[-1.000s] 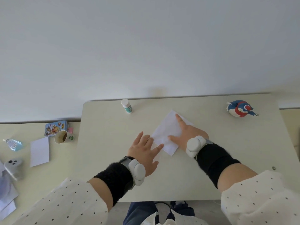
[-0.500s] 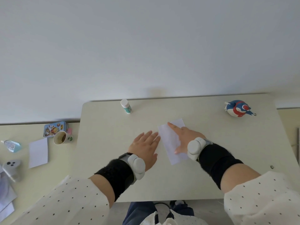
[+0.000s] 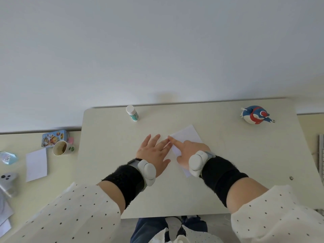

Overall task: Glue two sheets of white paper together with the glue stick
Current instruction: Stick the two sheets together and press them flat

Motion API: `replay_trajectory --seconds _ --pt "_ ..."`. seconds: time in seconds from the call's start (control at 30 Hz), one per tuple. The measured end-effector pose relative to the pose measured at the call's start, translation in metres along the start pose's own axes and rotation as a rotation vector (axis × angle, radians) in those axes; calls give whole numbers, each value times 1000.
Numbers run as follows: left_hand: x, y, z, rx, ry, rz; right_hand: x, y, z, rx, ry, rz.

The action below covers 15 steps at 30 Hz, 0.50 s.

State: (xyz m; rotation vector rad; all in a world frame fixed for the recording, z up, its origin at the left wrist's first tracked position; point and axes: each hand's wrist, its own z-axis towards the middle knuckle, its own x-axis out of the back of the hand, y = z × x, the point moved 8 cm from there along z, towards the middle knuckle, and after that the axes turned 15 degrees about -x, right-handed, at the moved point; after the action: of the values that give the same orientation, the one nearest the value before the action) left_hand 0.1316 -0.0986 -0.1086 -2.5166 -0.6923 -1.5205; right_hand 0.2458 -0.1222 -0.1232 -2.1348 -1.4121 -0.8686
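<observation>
White paper (image 3: 188, 135) lies flat in the middle of the cream table (image 3: 108, 137); I cannot tell one sheet from two. My right hand (image 3: 188, 150) rests on it, index finger stretched out and pressing the paper's far-left corner. My left hand (image 3: 154, 153) lies flat with straight fingers just left of the paper, its fingertips meeting the right index finger at the paper's left edge. The glue stick (image 3: 132, 113), white-capped with a teal label, stands capped near the table's far edge, well away from both hands.
A blue, red and white toy figure (image 3: 256, 114) sits at the far right of the table. On the lower desk to the left are a paper cup (image 3: 61, 148), a picture tin (image 3: 53, 137), a loose white sheet (image 3: 36, 164) and a grey controller (image 3: 7, 179).
The paper has turned under my right hand and sits more upright in view. My left hand slid right until its fingertips meet the right index finger at the paper's edge.
</observation>
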Motion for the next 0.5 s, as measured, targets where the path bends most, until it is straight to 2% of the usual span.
replay_trajectory --seconds 0.13,0.3,0.43,0.5 --pt "5 -3 3 -1 0 -10 -2 1 0 -35 -58 39" --pt "8 -4 2 22 16 -33 8 13 6 -42 -29 64" --pt "6 -3 0 45 21 -47 16 37 16 -98 -89 269" --pt "5 -3 -2 53 21 -52 24 47 14 -117 -62 318"
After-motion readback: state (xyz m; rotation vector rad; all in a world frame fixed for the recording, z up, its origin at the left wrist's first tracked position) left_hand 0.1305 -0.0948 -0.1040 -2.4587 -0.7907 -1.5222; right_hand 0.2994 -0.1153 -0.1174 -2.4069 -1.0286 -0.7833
